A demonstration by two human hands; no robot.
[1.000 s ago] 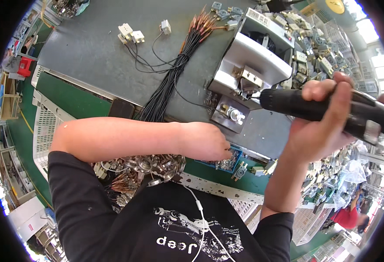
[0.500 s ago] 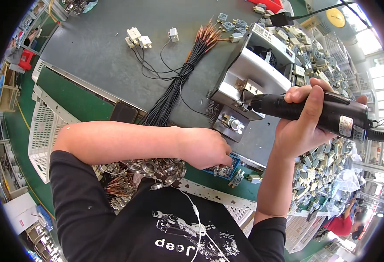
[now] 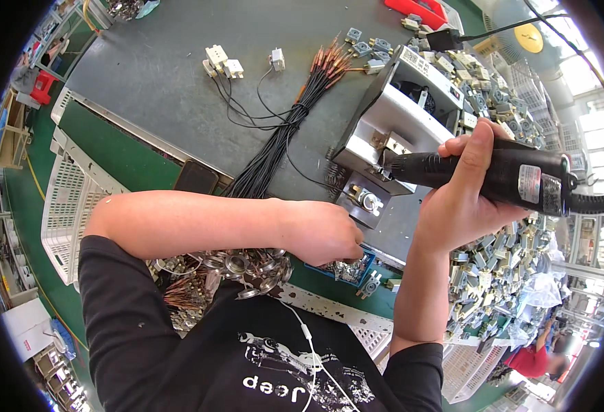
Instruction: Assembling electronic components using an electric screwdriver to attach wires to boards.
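My right hand (image 3: 463, 199) grips a black electric screwdriver (image 3: 515, 173), held nearly level, with its tip at the front of a metal screw feeder (image 3: 369, 122). Below that feeder, a connector with a round metal clamp (image 3: 367, 200) sits on a small metal fixture (image 3: 369, 218), a black cable running to it. My left hand (image 3: 324, 232) is just left of the fixture, over a blue tray of small metal parts (image 3: 352, 272). Its fingers are curled and mostly hidden, so anything in them cannot be made out. A grey plug-like piece (image 3: 371, 284) stands beside the tray.
A bundle of black cables (image 3: 267, 158) lies on the grey table (image 3: 158, 75), some ending in white connectors (image 3: 217, 56). Many connectors (image 3: 491, 275) are heaped at the right. Metal clamp rings (image 3: 237, 264) lie near my body. A co-worker in red (image 3: 527, 362) is far right.
My right hand and the screwdriver have shifted left and slightly down in the picture, the tip still at the feeder. My left hand stays over the blue tray.
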